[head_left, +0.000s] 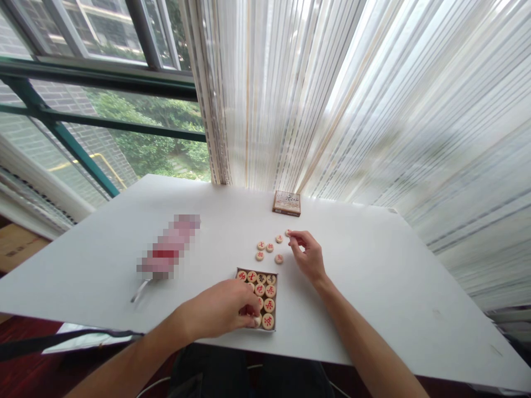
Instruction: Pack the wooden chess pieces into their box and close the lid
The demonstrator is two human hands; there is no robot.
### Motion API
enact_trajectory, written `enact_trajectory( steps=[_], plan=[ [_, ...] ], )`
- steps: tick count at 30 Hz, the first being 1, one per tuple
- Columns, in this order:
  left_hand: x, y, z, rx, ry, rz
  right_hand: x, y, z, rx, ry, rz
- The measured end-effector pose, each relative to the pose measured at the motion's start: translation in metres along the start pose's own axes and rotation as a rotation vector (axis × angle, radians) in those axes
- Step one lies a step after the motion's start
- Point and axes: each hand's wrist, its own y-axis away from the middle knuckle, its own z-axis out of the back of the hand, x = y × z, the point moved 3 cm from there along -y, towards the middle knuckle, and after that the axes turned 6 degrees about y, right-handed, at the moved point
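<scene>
A small open box (274,275) of round wooden chess pieces with red and dark characters sits near the table's front edge. My left hand (226,308) reaches into its lower left part, fingers curled on a piece (258,320) there. My right hand (307,254) lies farther back, with thumb and forefinger pinched on a loose piece (287,233). Several more loose pieces (269,247) lie on the white table (373,265) just left of that hand.
The box's lid (286,203) stands at the back of the table by the striped curtain (352,99). A blurred red and pink object (169,247) lies to the left. Beyond the table's left edge is a window (95,94).
</scene>
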Motion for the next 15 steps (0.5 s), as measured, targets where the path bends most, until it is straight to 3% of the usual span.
enact_trajectory(
  steps=[15],
  plan=[
    [-0.0018,0.0011,0.0016,-0.027,-0.162,0.064,0.0001,-0.0002,0.0001,-0.001,0.004,0.001]
  ],
)
